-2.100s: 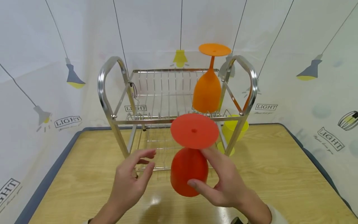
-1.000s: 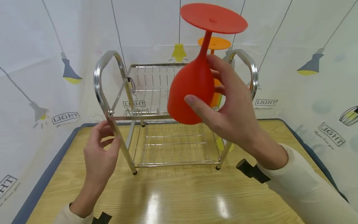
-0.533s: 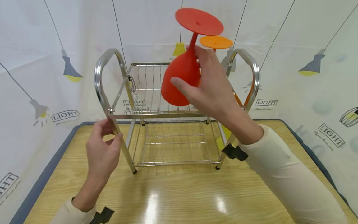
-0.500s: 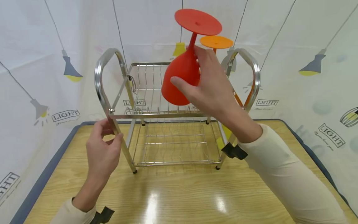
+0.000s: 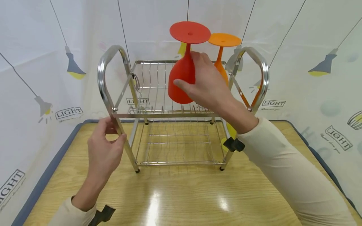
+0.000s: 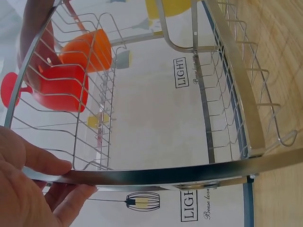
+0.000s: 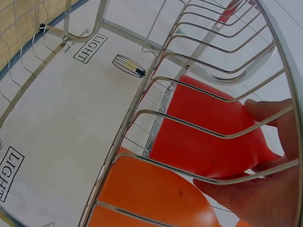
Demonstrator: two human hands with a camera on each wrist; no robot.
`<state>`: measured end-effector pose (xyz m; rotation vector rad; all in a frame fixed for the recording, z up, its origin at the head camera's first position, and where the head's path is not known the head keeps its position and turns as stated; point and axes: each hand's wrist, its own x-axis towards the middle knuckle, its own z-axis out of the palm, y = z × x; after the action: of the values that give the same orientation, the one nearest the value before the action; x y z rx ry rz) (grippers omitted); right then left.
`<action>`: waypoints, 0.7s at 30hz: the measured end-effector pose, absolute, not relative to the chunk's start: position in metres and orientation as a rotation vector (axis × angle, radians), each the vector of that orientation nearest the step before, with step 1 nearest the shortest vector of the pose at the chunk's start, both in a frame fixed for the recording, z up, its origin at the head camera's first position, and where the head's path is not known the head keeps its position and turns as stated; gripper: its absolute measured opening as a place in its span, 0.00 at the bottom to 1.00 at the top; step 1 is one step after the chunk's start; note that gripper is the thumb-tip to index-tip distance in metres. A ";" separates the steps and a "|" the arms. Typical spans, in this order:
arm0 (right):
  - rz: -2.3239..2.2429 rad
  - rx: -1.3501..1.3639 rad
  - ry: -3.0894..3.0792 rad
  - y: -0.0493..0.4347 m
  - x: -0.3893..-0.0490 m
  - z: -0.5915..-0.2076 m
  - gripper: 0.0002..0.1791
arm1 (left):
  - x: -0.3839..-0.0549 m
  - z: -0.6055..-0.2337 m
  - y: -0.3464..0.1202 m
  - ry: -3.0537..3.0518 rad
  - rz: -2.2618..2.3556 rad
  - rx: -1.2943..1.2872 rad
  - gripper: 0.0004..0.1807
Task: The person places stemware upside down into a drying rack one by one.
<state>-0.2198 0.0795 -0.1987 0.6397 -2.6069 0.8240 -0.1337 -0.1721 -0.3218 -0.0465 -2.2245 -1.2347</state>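
My right hand (image 5: 207, 83) grips a red plastic goblet (image 5: 179, 80) by its bowl and lower stem. The goblet is upside down, foot upward, at the upper tier of a two-tier metal dish rack (image 5: 169, 115). Seen from below in the right wrist view, the red bowl (image 7: 203, 151) is right at the tier's wires. Beside it on the right, an orange goblet (image 5: 224, 40) stands inverted on the same tier, partly behind my right hand. My left hand (image 5: 104, 150) pinches the rack's front left post between thumb and fingers.
The rack's lower tier (image 5: 178, 142) is bare wire above the wooden table (image 5: 181, 194). A yellow cup-like thing (image 5: 232, 131) shows behind the right leg, partly hidden by my sleeve. A lamp-patterned sheet (image 5: 297, 78) surrounds the table.
My right hand has raised the red goblet from in front of the rack, then brought it back and down over the upper tier, straightening it. My left hand has moved onto the left post.
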 end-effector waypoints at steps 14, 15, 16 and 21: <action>0.825 0.658 -2.728 0.079 -0.226 -0.202 0.35 | -0.134 -0.325 -0.170 -2.282 -1.221 -0.044 0.23; 0.832 0.651 -2.733 0.079 -0.226 -0.203 0.35 | -0.134 -0.325 -0.170 -2.286 -1.214 -0.042 0.24; 0.836 0.648 -2.736 0.080 -0.227 -0.203 0.35 | -0.134 -0.326 -0.169 -2.288 -1.204 -0.041 0.24; 0.811 0.602 -2.791 0.080 -0.227 -0.201 0.36 | -0.135 -0.326 -0.168 -2.277 -1.196 -0.059 0.24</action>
<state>-0.2271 0.0803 -0.2011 0.6019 -2.7907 0.8112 -0.1352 -0.1676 -0.3256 -0.0587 -2.2771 -1.1964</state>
